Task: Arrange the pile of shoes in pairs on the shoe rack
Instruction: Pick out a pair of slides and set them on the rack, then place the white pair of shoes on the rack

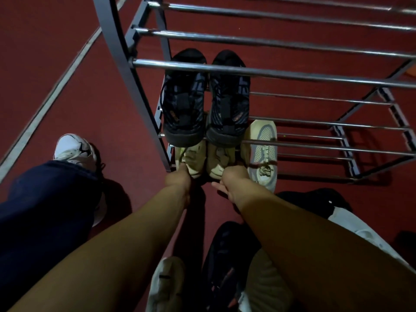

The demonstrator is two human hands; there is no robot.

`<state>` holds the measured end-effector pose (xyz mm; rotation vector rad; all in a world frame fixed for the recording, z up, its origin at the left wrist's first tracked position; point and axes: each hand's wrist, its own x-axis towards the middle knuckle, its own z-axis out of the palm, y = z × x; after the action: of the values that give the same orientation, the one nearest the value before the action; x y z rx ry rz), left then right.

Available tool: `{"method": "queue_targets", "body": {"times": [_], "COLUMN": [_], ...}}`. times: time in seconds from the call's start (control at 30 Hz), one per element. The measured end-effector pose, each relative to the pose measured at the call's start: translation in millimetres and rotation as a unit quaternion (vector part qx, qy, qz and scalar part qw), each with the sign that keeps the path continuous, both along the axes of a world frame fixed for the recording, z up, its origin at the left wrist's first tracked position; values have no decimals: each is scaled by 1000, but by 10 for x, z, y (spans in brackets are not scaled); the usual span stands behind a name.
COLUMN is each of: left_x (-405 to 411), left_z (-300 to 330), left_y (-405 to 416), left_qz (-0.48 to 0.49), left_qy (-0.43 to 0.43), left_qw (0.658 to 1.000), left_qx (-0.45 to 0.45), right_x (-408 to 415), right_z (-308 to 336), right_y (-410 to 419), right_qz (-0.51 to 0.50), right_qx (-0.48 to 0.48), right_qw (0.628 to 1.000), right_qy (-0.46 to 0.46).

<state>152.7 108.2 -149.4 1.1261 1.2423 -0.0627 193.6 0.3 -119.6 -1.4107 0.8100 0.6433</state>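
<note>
A metal shoe rack (270,74) with chrome bars stands on the red floor. Two black sneakers (183,100) (229,100) sit side by side on a middle shelf at its left end. Below them, on the lowest shelf, lie two beige sneakers. My left hand (177,180) grips the heel of the left beige sneaker (191,157). My right hand (233,181) holds the heel of the right beige sneaker (217,163). A cream and grey sneaker (262,152) rests alone just to their right.
Loose shoes lie on the floor under my arms: a white shoe (166,287), a dark shoe (225,262), a cream knit shoe (267,282), plus dark and white items (315,201) at right. My leg in dark trousers and a white sneaker (75,150) is at left.
</note>
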Motion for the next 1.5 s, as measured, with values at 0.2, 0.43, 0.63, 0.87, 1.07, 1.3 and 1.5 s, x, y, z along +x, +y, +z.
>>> {"method": "queue_targets", "body": {"times": [0.2, 0.43, 0.63, 0.87, 1.07, 1.3, 1.5], "left_x": [-77, -78, -2, -218, -664, -1330, -1921], "left_z": [-6, -62, -62, 0, 303, 822, 896], "left_y": [82, 179, 117, 148, -29, -790, -1243], "left_qz": [-53, -45, -2, -143, -428, -609, -647], "left_qy": [-2, -20, -12, 32, 59, 85, -21], "left_qw": [998, 998, 999, 985, 879, 772, 748], "left_qx": [25, 42, 32, 94, 200, 157, 149], "right_x": [-11, 78, 86, -312, -1009, -1363, -1627], "right_z": [45, -83, -136, -18, 293, 804, 901], "right_y": [-37, -4, -55, -465, -994, -1514, -1786], "right_qz": [-36, -1, 75, 317, 594, 674, 443], "right_qx": [27, 30, -48, -194, -386, -406, -246], "right_qw": [999, 999, 996, 924, 689, 611, 858], "right_qy": [-9, -31, 7, -86, -151, -88, -79]}}
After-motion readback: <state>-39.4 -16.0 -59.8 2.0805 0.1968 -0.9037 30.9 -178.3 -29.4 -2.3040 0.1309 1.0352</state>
